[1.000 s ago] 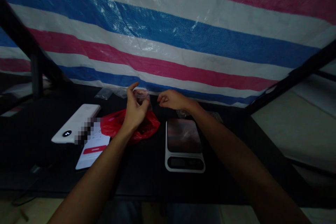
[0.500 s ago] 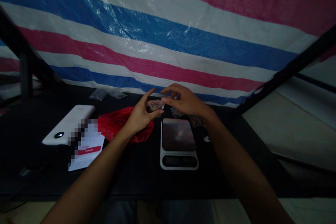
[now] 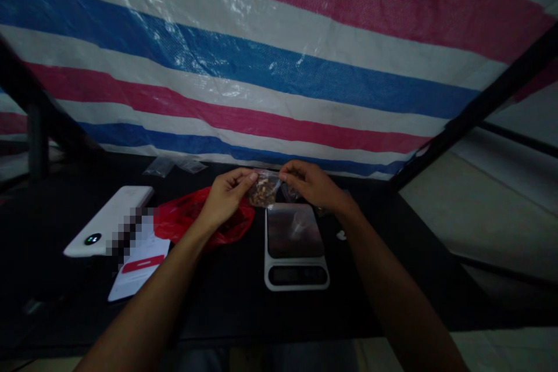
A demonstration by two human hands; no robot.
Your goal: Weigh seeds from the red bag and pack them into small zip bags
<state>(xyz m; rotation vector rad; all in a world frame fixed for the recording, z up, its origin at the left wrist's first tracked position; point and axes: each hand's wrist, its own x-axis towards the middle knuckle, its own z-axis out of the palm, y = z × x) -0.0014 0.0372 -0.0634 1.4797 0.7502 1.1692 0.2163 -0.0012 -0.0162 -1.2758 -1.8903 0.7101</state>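
A small clear zip bag (image 3: 264, 190) with brown bits in its lower part hangs between my hands, just behind the scale. My left hand (image 3: 229, 193) pinches its upper left corner between thumb and fingers. At the upper right corner, my right hand (image 3: 310, 184) pinches the bag's top edge. Below the hands stands a white kitchen scale (image 3: 296, 238) with a shiny metal plate and a dark display. To the left lies a crumpled red plastic bag (image 3: 178, 215), partly behind my left wrist. More filled clear bags (image 3: 290, 193) lie beyond the scale, partly covered by my right hand.
Flat clear bags (image 3: 160, 167) lie at the back left of the black table (image 3: 226, 308). A white power bank (image 3: 113, 218) and a phone (image 3: 139, 270) with a lit screen sit at the left. A small white scrap (image 3: 341, 235) lies right of the scale. Behind hangs a striped tarp (image 3: 261, 93).
The bag was bunched in my left hand with fingers spread; now it hangs stretched out between both hands. My right hand has closed on its top edge. The view has shifted slightly.
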